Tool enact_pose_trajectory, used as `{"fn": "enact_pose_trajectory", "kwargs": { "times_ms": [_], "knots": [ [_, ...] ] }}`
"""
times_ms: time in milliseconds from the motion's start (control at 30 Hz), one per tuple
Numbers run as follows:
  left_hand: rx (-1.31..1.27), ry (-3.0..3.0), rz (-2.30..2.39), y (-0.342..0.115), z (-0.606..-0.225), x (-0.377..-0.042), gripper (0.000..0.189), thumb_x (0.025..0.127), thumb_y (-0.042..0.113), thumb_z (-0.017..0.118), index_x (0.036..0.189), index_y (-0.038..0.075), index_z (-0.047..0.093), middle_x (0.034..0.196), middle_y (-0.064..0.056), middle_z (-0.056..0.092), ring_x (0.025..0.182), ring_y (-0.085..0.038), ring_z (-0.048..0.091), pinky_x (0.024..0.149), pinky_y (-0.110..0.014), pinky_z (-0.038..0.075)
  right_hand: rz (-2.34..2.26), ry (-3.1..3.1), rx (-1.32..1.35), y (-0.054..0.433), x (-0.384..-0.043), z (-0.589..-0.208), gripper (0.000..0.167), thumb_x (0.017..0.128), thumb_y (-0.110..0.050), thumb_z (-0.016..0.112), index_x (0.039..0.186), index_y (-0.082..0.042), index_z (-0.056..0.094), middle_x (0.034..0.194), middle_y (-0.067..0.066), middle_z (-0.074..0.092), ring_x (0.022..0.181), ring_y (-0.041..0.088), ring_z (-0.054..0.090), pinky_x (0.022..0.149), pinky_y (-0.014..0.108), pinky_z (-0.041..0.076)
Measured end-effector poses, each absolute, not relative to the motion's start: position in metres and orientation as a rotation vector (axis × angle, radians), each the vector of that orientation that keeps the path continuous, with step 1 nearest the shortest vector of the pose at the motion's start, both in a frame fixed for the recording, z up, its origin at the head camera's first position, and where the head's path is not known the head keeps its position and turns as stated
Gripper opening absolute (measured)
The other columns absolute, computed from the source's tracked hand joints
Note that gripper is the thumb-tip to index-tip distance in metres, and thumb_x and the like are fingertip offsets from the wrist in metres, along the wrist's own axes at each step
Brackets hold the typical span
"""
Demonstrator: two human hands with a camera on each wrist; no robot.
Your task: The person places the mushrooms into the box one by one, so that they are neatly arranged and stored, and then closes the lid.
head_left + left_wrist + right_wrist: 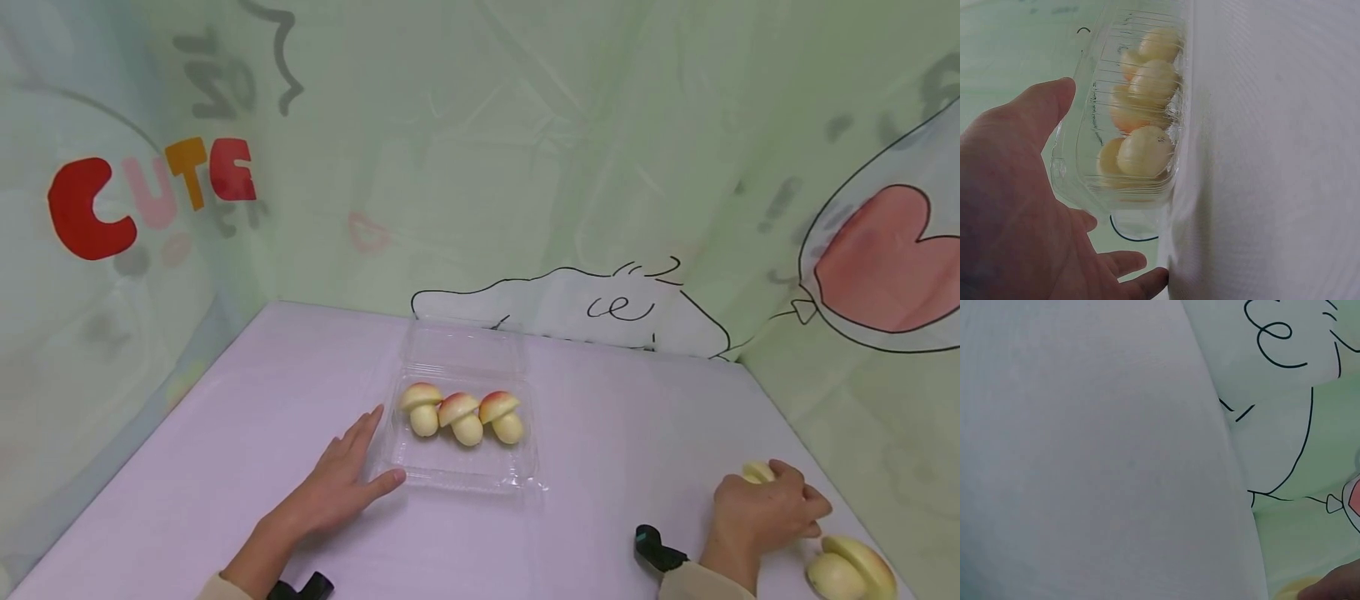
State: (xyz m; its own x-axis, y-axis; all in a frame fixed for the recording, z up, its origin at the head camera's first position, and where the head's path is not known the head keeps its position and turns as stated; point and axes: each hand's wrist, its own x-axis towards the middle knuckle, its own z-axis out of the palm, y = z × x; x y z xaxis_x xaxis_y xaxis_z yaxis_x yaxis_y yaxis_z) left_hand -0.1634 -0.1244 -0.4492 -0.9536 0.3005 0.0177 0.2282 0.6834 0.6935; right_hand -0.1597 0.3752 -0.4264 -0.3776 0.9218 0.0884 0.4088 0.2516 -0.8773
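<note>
A clear plastic clamshell box (465,473) lies with its lid folded back, three cream mushrooms (467,429) with reddish caps in a row inside. My left hand (337,479) spreads beside the box's left side, thumb and fingers extended and holding nothing. In the left wrist view the thumb comes close to the box's rim; whether it touches I cannot tell. Far to the right, my right hand (768,508) grips another mushroom (757,472), mostly hidden by the fingers. Only a yellow edge of this mushroom (1297,589) shows in the right wrist view, beside a fingertip.
More cream mushrooms (855,571) lie at the table's right edge, near my right hand. The pale table (592,483) meets printed green curtains (480,167) at the back and sides. Dark camera mounts (656,548) sit at my wrists.
</note>
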Motion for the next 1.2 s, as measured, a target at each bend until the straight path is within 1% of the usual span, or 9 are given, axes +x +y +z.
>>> {"fn": "enact_pose_trajectory", "kwargs": {
  "times_ms": [200,433,533,633,867,1100,1200],
  "knots": [
    [0.447,2.796,1.126,-0.124,-0.449,-0.163,0.100,0.096,0.063,0.062,0.168,0.014,0.012,0.172,-0.021,0.018,0.160,-0.040,0.015,0.128,-0.064,0.005,1.073,-1.905,-1.215,0.373,-0.158,-0.425,0.064,0.084,0.006,0.045,0.148,0.001,0.052,0.156,0.028,0.029,0.141,0.051,0.026,0.110,0.059,0.027],
    [0.428,2.759,1.133,-0.123,-0.450,-0.162,0.100,0.096,0.063,0.061,0.168,0.019,0.009,0.173,-0.020,0.015,0.160,-0.040,0.012,0.128,-0.064,0.004,1.103,-1.898,-1.239,0.367,-0.157,-0.409,0.064,0.092,0.003,0.044,0.155,-0.005,0.046,0.160,0.023,0.025,0.147,0.045,0.024,0.120,0.056,0.028],
    [0.428,2.764,1.131,-0.123,-0.450,-0.163,0.100,0.096,0.063,0.062,0.168,0.019,0.009,0.172,-0.020,0.015,0.160,-0.041,0.013,0.128,-0.064,0.004,1.096,-1.887,-1.205,0.365,-0.158,-0.403,0.063,0.093,0.003,0.044,0.155,-0.005,0.046,0.160,0.022,0.026,0.149,0.044,0.023,0.123,0.055,0.027],
    [0.426,2.771,1.125,-0.123,-0.449,-0.162,0.100,0.096,0.063,0.061,0.168,0.018,0.009,0.172,-0.020,0.016,0.160,-0.041,0.013,0.128,-0.064,0.005,1.091,-1.871,-1.147,0.362,-0.159,-0.398,0.062,0.092,0.002,0.046,0.154,-0.005,0.049,0.160,0.021,0.028,0.150,0.041,0.023,0.125,0.051,0.027],
    [0.420,2.772,1.121,-0.124,-0.448,-0.162,0.100,0.096,0.063,0.061,0.168,0.018,0.009,0.173,-0.020,0.015,0.160,-0.041,0.013,0.128,-0.063,0.004,1.125,-1.871,-1.046,0.353,-0.163,-0.384,0.059,0.093,0.000,0.052,0.151,-0.011,0.054,0.156,0.011,0.030,0.149,0.029,0.027,0.126,0.042,0.029],
    [0.432,2.782,1.119,-0.124,-0.448,-0.163,0.100,0.096,0.063,0.061,0.168,0.017,0.009,0.172,-0.020,0.016,0.160,-0.040,0.013,0.128,-0.063,0.005,1.143,-1.984,-0.949,0.343,-0.165,-0.375,0.059,0.094,0.001,0.054,0.152,-0.009,0.052,0.159,0.016,0.029,0.150,0.032,0.030,0.126,0.044,0.031],
    [0.435,2.782,1.124,-0.125,-0.448,-0.162,0.100,0.096,0.063,0.061,0.168,0.017,0.009,0.172,-0.020,0.016,0.160,-0.039,0.013,0.129,-0.063,0.004,1.146,-2.009,-0.911,0.338,-0.165,-0.373,0.059,0.093,0.002,0.055,0.152,-0.009,0.053,0.159,0.016,0.030,0.149,0.032,0.031,0.126,0.044,0.031]
  ]
}}
